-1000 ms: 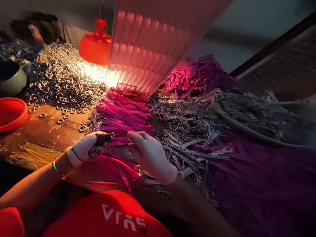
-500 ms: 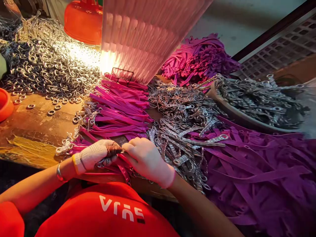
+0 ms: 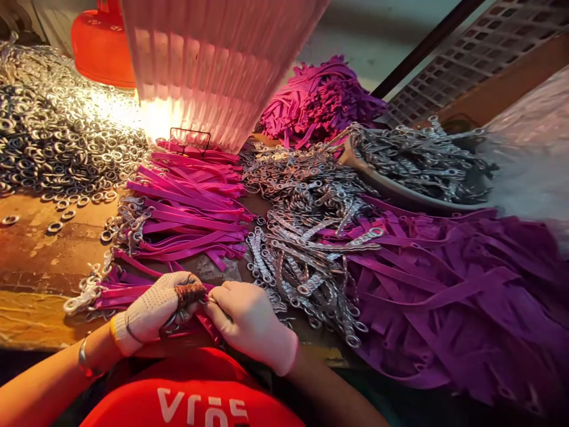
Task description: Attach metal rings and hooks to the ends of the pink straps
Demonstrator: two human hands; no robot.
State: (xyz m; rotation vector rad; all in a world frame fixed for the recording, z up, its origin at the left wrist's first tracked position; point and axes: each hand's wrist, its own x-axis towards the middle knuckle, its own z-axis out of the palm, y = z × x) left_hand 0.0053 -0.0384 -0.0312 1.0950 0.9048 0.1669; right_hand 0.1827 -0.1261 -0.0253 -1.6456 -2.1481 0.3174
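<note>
My left hand (image 3: 162,302), in a white dotted glove with dark-stained fingers, is closed near the table's front edge. Several dark metal rings (image 3: 175,323) show under its curled fingers. My right hand (image 3: 249,317), in a plain white glove, pinches close against the left fingertips. Between the two hands is a magenta strap (image 3: 207,323), which hangs down towards my body; its gripped end is mostly hidden by my fingers. Left of the hands lie magenta straps with metal clasps (image 3: 89,290) on their ends.
Loose metal rings (image 3: 57,142) are heaped at left under an orange lamp (image 3: 103,47). A translucent ribbed panel (image 3: 213,71) leans over magenta straps (image 3: 191,219). Flat metal chains (image 3: 306,255) lie right of centre, beside a chain-filled basin (image 3: 400,190) and purple straps (image 3: 444,296).
The view has shifted right, so the scene sits further left. Both hands stay together at the strap, the right fingers slightly turned and still pinching.
</note>
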